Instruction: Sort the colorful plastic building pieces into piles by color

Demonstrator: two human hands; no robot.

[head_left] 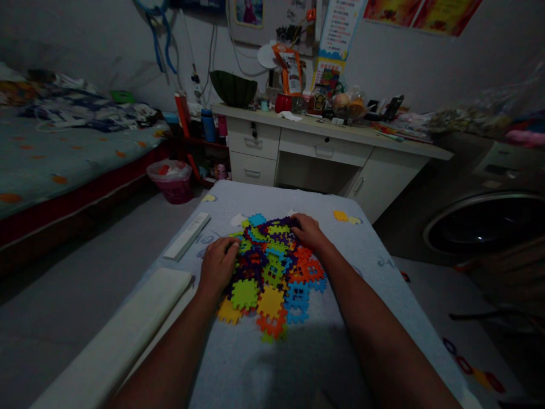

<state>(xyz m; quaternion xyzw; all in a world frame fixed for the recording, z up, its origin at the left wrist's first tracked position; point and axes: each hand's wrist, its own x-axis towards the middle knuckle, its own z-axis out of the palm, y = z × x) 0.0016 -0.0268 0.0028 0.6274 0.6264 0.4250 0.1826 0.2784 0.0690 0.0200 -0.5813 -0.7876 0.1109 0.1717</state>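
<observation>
A heap of flat, colourful interlocking plastic tiles (272, 267) lies on a grey cloth-covered table (298, 352). My left hand (218, 262) rests on the heap's left edge, fingers curled against the tiles. On the far right side of the heap lies my right hand (307, 230), its fingers bent over purple and yellow pieces. Whether either hand actually grips a tile is hidden. A single yellow tile (340, 216) lies apart at the far right, and a small pale piece (237, 219) lies at the far left of the heap.
A white flat bar (187, 236) and a long white box (123, 335) lie along the table's left edge. Beyond stand a cluttered white desk (323, 147), a bed (55, 159) at left, a pink bin (171, 180) and a washing machine (485, 227) at right.
</observation>
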